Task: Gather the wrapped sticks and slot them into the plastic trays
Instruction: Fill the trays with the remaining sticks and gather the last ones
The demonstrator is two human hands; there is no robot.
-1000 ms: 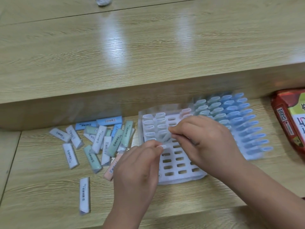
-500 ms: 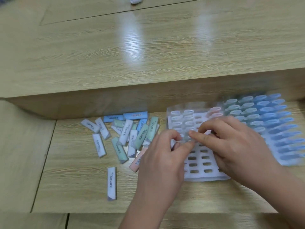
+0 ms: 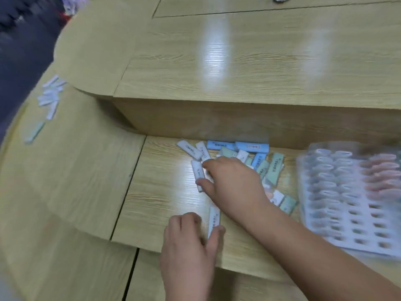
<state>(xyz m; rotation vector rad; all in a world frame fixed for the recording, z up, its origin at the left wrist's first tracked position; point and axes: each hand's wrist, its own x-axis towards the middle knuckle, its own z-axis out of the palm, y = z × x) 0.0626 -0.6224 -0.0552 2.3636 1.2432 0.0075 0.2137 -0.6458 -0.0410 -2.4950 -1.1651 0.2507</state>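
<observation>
The grip of our left hand (image 3: pixel 191 242) pinches a white wrapped stick (image 3: pixel 214 217) on the wooden desk (image 3: pixel 160 192); our right hand (image 3: pixel 234 183) rests on the pile of pastel wrapped sticks (image 3: pixel 271 168), its grip too blurred to tell

The tray (image 3: pixel 351 198) is all blurry, and the right edge cuts it off. Our right hand (image 3: pixel 234 183) covers part of the pile of sticks (image 3: pixel 272 168). Our left hand (image 3: pixel 191 242) hides the near end of one white stick (image 3: pixel 214 217). We cannot tell if either hand has a grip. The far sticks (image 3: pixel 48 96) look fuzzy.
</observation>
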